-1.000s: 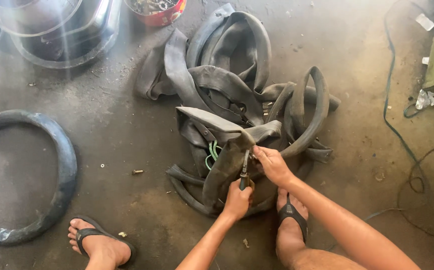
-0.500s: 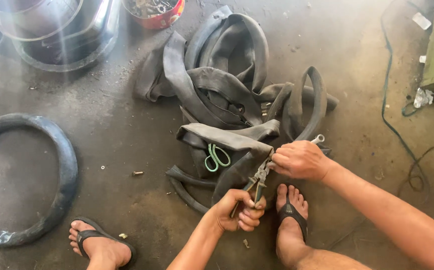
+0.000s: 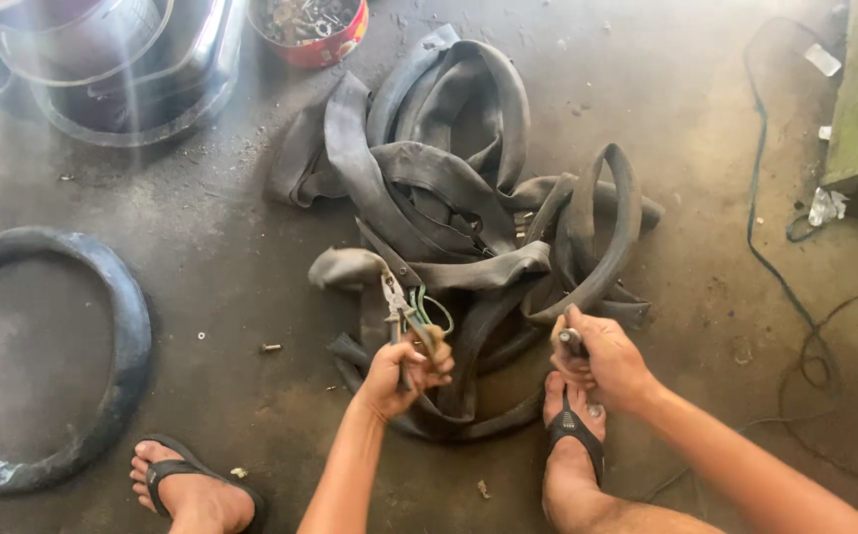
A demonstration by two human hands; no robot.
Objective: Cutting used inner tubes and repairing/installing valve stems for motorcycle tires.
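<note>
Currently, the left hand (image 3: pixel 401 371) grips the snips (image 3: pixel 399 311), blades on the rubber tube (image 3: pixel 469 272), while the right hand (image 3: pixel 602 361) fingers clamp a strip end (image 3: pixel 569 341), apparently for tension.

A pile of inner tubes (image 3: pixel 469 218) is spread on the floor (image 3: pixel 706 148) just beyond both grips. Pliers (image 3: pixel 397 314) are held in the left grip (image 3: pixel 401 374), at the pile's near edge. A tyre (image 3: pixel 103 326) lies well to its left. Basins (image 3: pixel 123 59) and a bowl of scrap (image 3: pixel 312 28) are set far beyond it. A cable (image 3: pixel 775 267) runs right of the right grip (image 3: pixel 602 361).
</note>
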